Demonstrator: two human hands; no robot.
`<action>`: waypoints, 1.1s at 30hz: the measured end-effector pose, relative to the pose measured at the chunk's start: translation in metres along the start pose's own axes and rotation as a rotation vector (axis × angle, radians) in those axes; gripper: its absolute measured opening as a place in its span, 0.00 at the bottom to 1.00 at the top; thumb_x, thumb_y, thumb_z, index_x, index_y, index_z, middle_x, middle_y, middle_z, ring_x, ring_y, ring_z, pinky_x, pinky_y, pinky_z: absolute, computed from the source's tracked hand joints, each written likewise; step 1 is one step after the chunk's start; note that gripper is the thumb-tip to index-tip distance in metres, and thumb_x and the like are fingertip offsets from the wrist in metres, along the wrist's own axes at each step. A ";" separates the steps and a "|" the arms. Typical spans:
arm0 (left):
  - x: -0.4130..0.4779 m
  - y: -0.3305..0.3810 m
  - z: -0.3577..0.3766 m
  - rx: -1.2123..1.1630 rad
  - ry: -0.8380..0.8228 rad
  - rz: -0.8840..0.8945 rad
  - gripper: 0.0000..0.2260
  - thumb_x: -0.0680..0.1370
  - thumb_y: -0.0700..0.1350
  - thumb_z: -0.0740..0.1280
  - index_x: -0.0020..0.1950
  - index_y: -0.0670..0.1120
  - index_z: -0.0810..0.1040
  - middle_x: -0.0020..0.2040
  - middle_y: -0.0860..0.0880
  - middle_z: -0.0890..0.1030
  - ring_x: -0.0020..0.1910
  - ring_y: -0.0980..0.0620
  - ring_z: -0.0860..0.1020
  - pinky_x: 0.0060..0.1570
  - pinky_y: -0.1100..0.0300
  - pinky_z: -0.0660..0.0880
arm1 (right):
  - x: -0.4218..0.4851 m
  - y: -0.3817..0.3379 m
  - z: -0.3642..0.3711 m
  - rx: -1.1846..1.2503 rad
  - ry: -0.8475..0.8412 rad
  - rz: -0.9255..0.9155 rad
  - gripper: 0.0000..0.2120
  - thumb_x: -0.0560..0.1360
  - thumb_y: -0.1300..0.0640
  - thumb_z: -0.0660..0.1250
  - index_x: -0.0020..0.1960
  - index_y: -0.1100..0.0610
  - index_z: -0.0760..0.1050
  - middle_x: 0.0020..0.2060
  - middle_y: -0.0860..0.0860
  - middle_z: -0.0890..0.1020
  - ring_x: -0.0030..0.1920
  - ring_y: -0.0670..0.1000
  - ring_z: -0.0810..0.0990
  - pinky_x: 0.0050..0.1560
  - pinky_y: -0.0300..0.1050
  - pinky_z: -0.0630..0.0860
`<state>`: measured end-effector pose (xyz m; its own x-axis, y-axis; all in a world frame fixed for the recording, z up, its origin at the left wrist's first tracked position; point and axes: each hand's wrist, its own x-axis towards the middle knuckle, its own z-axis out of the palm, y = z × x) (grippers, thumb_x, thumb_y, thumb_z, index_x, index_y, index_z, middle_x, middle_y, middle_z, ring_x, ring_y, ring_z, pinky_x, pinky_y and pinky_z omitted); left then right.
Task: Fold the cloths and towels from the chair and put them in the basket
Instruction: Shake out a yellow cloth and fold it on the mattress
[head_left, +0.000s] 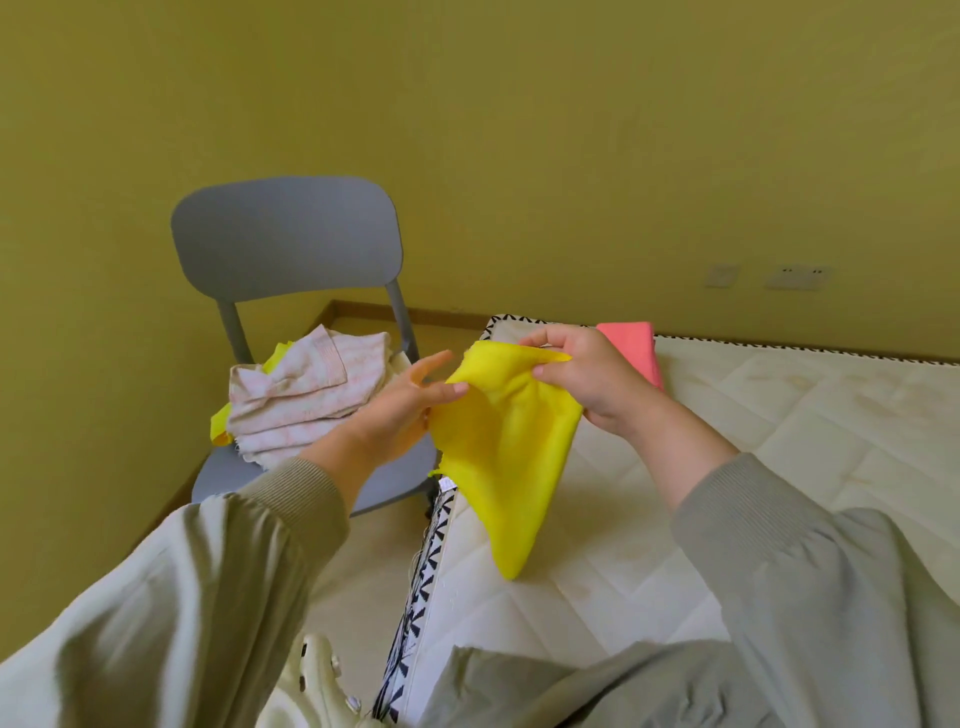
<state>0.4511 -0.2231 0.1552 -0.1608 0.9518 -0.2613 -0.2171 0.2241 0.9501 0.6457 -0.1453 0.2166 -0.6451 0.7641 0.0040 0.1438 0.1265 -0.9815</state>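
A bright yellow cloth (511, 452) hangs in the air over the mattress edge, its lower tip pointing down. My right hand (592, 374) pinches its top edge between thumb and fingers. My left hand (400, 410) touches the cloth's left side with the thumb, its fingers held straight and spread. On the seat of a grey chair (291, 244) lies a pile of pink-and-white patterned cloths (306, 389), with yellow fabric peeking out beneath. A folded pink cloth (631, 345) rests on the mattress behind my right hand. No basket shows in the head view.
A cream quilted mattress (753, 431) with black-and-white patterned trim fills the right side. The chair stands in the corner against an olive-yellow wall. Wall sockets (795, 276) sit low at the right. A pale shoe (317, 686) shows at the bottom on the light floor.
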 end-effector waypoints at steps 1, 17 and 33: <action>-0.003 0.004 -0.001 -0.035 -0.006 -0.001 0.37 0.69 0.44 0.74 0.75 0.47 0.63 0.70 0.44 0.71 0.67 0.43 0.72 0.68 0.46 0.67 | -0.001 -0.005 0.000 0.015 0.009 -0.005 0.20 0.73 0.78 0.59 0.42 0.53 0.75 0.37 0.51 0.78 0.34 0.45 0.76 0.34 0.36 0.74; -0.057 0.062 0.005 0.702 0.478 0.494 0.11 0.72 0.36 0.72 0.39 0.49 0.73 0.36 0.51 0.78 0.35 0.53 0.75 0.32 0.68 0.73 | -0.029 -0.052 -0.003 -0.497 0.078 -0.129 0.10 0.76 0.68 0.65 0.51 0.60 0.83 0.48 0.50 0.80 0.37 0.37 0.71 0.31 0.16 0.59; -0.082 0.081 -0.002 1.240 0.333 0.646 0.14 0.77 0.35 0.65 0.57 0.49 0.81 0.51 0.53 0.82 0.40 0.55 0.75 0.39 0.65 0.73 | -0.018 -0.065 0.003 -0.609 0.098 -0.125 0.03 0.73 0.62 0.71 0.45 0.59 0.83 0.32 0.45 0.78 0.33 0.41 0.72 0.27 0.24 0.64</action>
<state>0.4446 -0.2830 0.2533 -0.1571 0.9017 0.4029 0.9151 -0.0204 0.4026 0.6457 -0.1688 0.2794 -0.6173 0.7709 0.1572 0.4918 0.5340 -0.6877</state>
